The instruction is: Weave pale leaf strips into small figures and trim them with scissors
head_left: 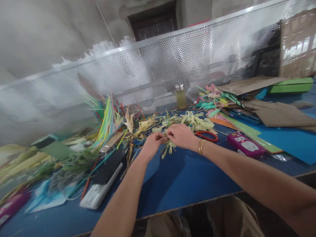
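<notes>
My left hand [152, 144] and my right hand [181, 135] meet over the blue table [177, 184], both with fingers pinched on pale yellow-green husk strips [168, 147] that hang down between them. A gold bracelet [201, 146] sits on my right wrist. A heap of similar dried husk pieces [197, 122] lies just behind my hands. Red-handled scissors [206, 135] lie right of my right hand.
A perforated metal screen [187, 62] runs along the table's far side. Colourful strips [106, 121] fan out at the left, a black-and-white flat tool [103, 184] lies front left, a pink case [245, 144] at right, a small bottle [180, 96] behind, brown paper [278, 113] far right.
</notes>
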Motion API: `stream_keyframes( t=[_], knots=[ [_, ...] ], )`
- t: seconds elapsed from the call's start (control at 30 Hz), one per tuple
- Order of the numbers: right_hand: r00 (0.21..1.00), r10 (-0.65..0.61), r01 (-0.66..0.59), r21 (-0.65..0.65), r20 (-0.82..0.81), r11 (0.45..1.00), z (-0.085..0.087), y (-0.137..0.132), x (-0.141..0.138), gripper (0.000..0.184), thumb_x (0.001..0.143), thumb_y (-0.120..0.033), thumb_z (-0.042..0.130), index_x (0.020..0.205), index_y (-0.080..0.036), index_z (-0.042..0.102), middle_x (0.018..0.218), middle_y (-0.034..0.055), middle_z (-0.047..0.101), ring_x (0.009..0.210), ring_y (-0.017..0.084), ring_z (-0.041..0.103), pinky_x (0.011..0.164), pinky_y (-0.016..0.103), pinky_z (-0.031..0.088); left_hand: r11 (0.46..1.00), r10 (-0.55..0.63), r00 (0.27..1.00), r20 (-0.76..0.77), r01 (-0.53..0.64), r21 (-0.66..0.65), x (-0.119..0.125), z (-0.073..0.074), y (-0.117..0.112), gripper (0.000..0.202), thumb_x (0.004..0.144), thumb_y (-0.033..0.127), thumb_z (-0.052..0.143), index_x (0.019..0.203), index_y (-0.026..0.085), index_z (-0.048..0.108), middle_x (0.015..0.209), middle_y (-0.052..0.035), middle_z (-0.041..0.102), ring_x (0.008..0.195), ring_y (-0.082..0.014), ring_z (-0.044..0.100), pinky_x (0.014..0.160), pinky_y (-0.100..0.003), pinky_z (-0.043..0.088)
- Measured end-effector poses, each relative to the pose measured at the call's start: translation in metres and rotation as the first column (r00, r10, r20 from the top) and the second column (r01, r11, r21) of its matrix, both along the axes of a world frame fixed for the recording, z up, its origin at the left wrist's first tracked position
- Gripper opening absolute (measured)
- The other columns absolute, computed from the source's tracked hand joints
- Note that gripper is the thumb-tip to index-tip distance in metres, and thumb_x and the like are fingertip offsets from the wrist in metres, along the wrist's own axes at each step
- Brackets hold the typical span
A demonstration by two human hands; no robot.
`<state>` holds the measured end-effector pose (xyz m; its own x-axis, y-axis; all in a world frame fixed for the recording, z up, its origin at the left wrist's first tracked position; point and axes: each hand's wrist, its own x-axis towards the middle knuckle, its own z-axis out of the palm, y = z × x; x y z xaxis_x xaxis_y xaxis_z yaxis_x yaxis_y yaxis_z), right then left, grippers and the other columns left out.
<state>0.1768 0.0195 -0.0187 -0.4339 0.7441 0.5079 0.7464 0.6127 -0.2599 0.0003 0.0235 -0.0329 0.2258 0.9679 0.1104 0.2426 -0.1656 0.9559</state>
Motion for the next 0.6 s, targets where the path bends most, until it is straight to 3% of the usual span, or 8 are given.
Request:
stream_keyframes(
  t=[0.37, 0.6],
  knots=[
    [0.998, -0.033, 0.03, 0.06, 0.062, 0.998, -0.0026, -0.0031, -0.0039, 0.017, 0.089, -0.021, 0.046, 0.082, -0.016, 0.061, 0.086, 0.0074, 0.065, 0.085, 0.018, 0.056, 0.078, 0.031, 0.033, 0.998, 0.065, 0.998, -0.023, -0.065, -0.024, 0.0026, 0.0024, -0.0044, 0.034, 0.06, 0.04, 0.078, 0.065, 0.017, 0.054, 0.057, 0.0052, 0.048, 0.052, -0.0083, 0.037, 0.054, -0.024, 0.028],
    [0.994, 0.008, -0.019, 0.093, 0.11, 0.995, 0.0024, -0.0087, -0.0053, 0.016, 0.088, -0.021, 0.046, 0.081, -0.016, 0.06, 0.085, 0.0071, 0.063, 0.084, 0.019, 0.054, 0.077, 0.032, 0.03, 0.979, 0.118, 0.972, 0.203, -0.079, -0.188, 0.0004, -0.0004, -0.0016, 0.035, 0.051, 0.033, 0.083, 0.062, 0.016, 0.054, 0.058, 0.0036, 0.051, 0.056, -0.0086, 0.046, 0.059, -0.025, 0.036]
  ],
)
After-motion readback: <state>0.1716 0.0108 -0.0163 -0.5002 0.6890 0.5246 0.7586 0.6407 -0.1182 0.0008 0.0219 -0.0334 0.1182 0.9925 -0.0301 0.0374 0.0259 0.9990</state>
